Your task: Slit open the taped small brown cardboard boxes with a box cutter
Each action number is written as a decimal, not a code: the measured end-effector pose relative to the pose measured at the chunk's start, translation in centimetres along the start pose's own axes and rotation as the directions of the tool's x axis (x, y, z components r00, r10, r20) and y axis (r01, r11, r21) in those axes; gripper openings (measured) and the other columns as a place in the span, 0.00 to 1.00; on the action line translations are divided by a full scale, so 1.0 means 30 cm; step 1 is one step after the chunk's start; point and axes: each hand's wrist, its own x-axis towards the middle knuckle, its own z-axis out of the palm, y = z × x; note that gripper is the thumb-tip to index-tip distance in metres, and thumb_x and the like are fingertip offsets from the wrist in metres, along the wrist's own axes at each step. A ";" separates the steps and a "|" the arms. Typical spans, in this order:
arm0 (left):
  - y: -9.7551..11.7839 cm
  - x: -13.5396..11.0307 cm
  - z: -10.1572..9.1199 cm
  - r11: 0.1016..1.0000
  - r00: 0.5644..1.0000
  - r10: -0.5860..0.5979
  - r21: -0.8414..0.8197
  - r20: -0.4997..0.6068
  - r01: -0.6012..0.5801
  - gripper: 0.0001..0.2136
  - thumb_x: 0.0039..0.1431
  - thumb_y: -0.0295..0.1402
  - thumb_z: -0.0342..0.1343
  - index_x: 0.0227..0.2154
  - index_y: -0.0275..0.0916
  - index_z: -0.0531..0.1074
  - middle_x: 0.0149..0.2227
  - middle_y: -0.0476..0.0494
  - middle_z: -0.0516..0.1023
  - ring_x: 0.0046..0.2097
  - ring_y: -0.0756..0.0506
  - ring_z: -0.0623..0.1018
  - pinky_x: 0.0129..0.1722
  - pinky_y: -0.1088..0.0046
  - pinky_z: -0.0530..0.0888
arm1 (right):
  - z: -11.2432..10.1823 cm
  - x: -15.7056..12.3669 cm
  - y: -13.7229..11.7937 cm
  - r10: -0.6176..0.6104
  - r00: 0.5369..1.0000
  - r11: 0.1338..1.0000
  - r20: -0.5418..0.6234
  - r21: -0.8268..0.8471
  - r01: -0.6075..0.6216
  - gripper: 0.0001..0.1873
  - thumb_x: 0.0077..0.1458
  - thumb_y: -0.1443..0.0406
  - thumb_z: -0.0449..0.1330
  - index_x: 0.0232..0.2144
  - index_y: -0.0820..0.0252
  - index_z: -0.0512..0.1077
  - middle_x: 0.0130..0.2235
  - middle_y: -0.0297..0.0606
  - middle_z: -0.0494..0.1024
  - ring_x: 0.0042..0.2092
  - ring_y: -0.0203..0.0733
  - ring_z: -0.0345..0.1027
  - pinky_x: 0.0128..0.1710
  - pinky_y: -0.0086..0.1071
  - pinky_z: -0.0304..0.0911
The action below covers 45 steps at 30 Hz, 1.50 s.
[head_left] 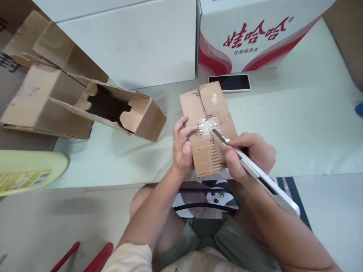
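A small brown cardboard box (208,151) lies at the table's front edge, its top seam crossed by clear tape (204,127) and torn, ribbed patches. My left hand (183,149) grips the box along its left side, two fingertips resting on top near the tape. In my right hand (246,151) is a white utility knife (259,175) with its blade out. The blade tip points at the right part of the tape; whether it touches cannot be made out. The lower side of the box is hidden.
Behind the box lies a phone (230,82). A white carton (130,45) and a red-and-white carton (255,41) stand at the back. To the left are an open cardboard box (149,117), more cardboard (48,98) and a yellow bottle (31,170).
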 end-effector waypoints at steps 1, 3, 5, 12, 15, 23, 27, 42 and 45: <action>0.000 0.000 0.001 1.000 1.000 -0.001 0.003 0.000 0.001 0.23 0.77 0.51 0.37 0.55 0.46 0.73 0.68 0.39 0.70 0.70 0.35 0.71 0.70 0.47 0.69 | 0.000 -0.001 0.000 0.001 1.000 1.000 -0.001 -0.002 -0.001 0.07 0.52 0.71 0.64 0.28 0.54 0.72 0.22 0.26 0.74 0.18 0.31 0.57 0.19 0.29 0.54; 0.001 -0.001 0.001 1.000 1.000 -0.002 -0.003 -0.004 0.002 0.23 0.77 0.50 0.37 0.55 0.46 0.73 0.68 0.39 0.69 0.69 0.35 0.71 0.70 0.47 0.69 | 0.000 -0.004 0.001 0.005 1.000 1.000 -0.002 -0.006 -0.005 0.07 0.52 0.71 0.64 0.28 0.54 0.72 0.22 0.26 0.74 0.18 0.31 0.56 0.19 0.30 0.56; 0.001 0.000 0.002 1.000 1.000 0.000 -0.010 -0.008 0.000 0.22 0.77 0.50 0.37 0.55 0.46 0.73 0.68 0.39 0.69 0.69 0.35 0.71 0.70 0.47 0.69 | 0.000 -0.007 0.005 0.002 1.000 1.000 0.003 -0.005 -0.002 0.07 0.52 0.71 0.63 0.29 0.54 0.72 0.23 0.26 0.74 0.18 0.30 0.55 0.20 0.30 0.58; 0.000 0.004 0.002 1.000 1.000 0.020 -0.021 -0.013 -0.020 0.22 0.77 0.49 0.38 0.55 0.46 0.73 0.67 0.39 0.70 0.68 0.36 0.72 0.69 0.47 0.70 | 0.000 -0.006 0.011 -0.034 0.999 0.999 0.004 -0.041 0.034 0.06 0.53 0.70 0.63 0.29 0.53 0.72 0.24 0.27 0.76 0.19 0.32 0.61 0.19 0.30 0.57; -0.001 0.005 0.004 1.000 1.000 0.019 -0.016 -0.012 -0.019 0.22 0.77 0.49 0.37 0.55 0.47 0.73 0.68 0.39 0.70 0.69 0.35 0.72 0.69 0.47 0.70 | 0.002 -0.002 0.005 -0.021 1.000 1.000 0.001 -0.017 0.021 0.07 0.53 0.71 0.63 0.29 0.53 0.72 0.23 0.26 0.74 0.19 0.32 0.62 0.20 0.31 0.59; -0.005 0.002 0.003 1.000 1.000 0.007 -0.017 -0.007 -0.007 0.22 0.77 0.49 0.38 0.55 0.46 0.73 0.68 0.39 0.69 0.70 0.35 0.71 0.70 0.48 0.68 | 0.003 -0.009 -0.003 0.027 1.000 0.999 -0.002 -0.027 -0.027 0.06 0.52 0.70 0.64 0.30 0.53 0.72 0.23 0.27 0.74 0.19 0.32 0.59 0.21 0.31 0.58; -0.008 0.001 0.001 1.000 1.000 0.007 -0.004 -0.005 -0.007 0.22 0.77 0.49 0.38 0.55 0.46 0.73 0.68 0.38 0.70 0.69 0.35 0.72 0.69 0.48 0.69 | 0.001 -0.005 -0.001 -0.001 1.000 1.000 0.011 -0.029 0.002 0.07 0.52 0.71 0.64 0.30 0.53 0.72 0.23 0.26 0.74 0.19 0.31 0.59 0.20 0.30 0.58; -0.003 0.002 0.004 0.999 1.000 -0.009 -0.043 -0.013 0.008 0.21 0.77 0.49 0.39 0.55 0.47 0.73 0.68 0.40 0.69 0.70 0.36 0.71 0.69 0.49 0.70 | 0.008 -0.008 -0.005 0.022 1.000 1.000 -0.001 0.021 -0.022 0.08 0.52 0.72 0.63 0.30 0.53 0.71 0.23 0.25 0.72 0.19 0.31 0.56 0.21 0.31 0.58; -0.001 0.002 0.005 0.999 1.000 -0.002 -0.051 -0.014 0.001 0.21 0.77 0.49 0.39 0.55 0.47 0.73 0.68 0.40 0.69 0.69 0.37 0.72 0.69 0.51 0.70 | 0.009 -0.007 -0.005 0.024 1.000 1.000 0.003 0.019 -0.024 0.09 0.51 0.73 0.63 0.30 0.53 0.71 0.23 0.25 0.72 0.19 0.30 0.55 0.22 0.30 0.57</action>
